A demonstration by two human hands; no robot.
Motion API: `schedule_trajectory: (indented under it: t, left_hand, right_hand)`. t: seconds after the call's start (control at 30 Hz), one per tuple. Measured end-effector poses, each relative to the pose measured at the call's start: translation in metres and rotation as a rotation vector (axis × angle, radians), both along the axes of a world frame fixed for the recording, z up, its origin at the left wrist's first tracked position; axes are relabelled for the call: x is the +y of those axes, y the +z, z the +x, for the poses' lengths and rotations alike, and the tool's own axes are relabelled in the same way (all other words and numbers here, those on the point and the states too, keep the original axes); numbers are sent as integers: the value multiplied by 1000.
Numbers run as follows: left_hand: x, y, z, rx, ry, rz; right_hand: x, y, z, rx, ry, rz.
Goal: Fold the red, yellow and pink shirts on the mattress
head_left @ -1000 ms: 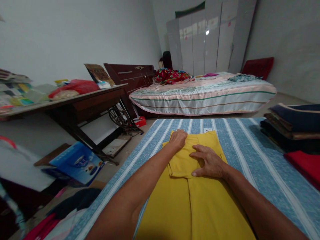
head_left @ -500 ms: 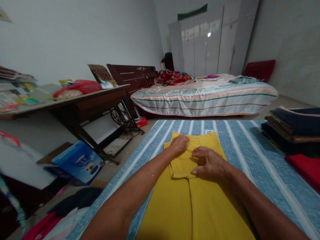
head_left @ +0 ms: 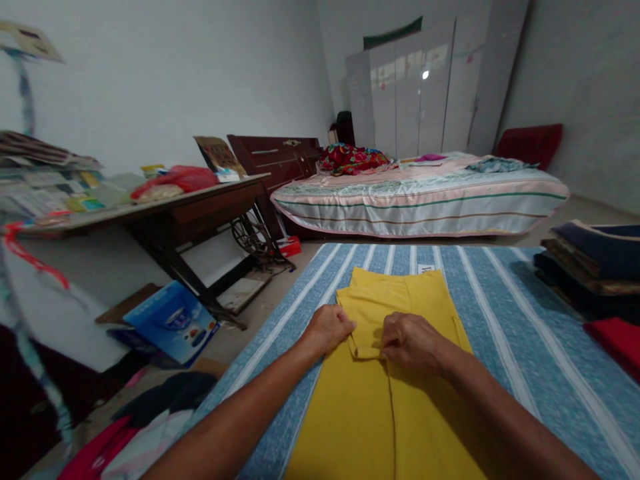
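A yellow garment [head_left: 350, 420] lies lengthwise on the blue-and-white striped cloth, running toward me. At its far part a narrow piece, seemingly a sleeve, is folded over on top. My left hand [head_left: 330, 328] is closed on the left edge of that folded piece, thumb and fingers pinched together. My right hand [head_left: 411, 341] pinches the near edge of the same piece, close to the garment's middle line. The garment's front end reaches out of view below me.
To the right sit a stack of folded dark clothes [head_left: 595, 267] and a red folded cloth [head_left: 615, 343]. A sewing-machine table [head_left: 200, 200] stands at left, with a blue box [head_left: 173, 323] under it. Beyond the striped cloth [head_left: 490, 320] is a bed [head_left: 420, 207].
My left hand has come back toward me to the folded piece's left edge and closed. My right hand's fingers have drawn together on its near edge. The view has shifted slightly left.
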State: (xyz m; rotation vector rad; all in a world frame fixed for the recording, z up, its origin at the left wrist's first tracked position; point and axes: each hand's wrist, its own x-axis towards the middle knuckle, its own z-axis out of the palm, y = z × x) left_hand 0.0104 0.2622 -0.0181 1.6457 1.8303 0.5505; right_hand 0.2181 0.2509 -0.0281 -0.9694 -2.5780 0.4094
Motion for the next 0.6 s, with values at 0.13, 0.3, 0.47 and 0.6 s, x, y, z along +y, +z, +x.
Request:
schedule_trajectory:
  t: [0.13, 0.3, 0.47, 0.6]
  left_hand:
    - [-10, -4, 8, -209, 132, -22]
    - [-10, -5, 19, -247, 178, 6]
    - [-13, -7, 16, -282, 167, 59]
    - [-17, -10, 12, -253, 108, 9]
  right_hand:
    - [3, -6, 0, 80, 25, -14]
    - [2, -8, 0, 189, 38, -119]
    - [0, -8, 1, 234, 58, -134]
    - [1, -10, 0, 250, 59, -158]
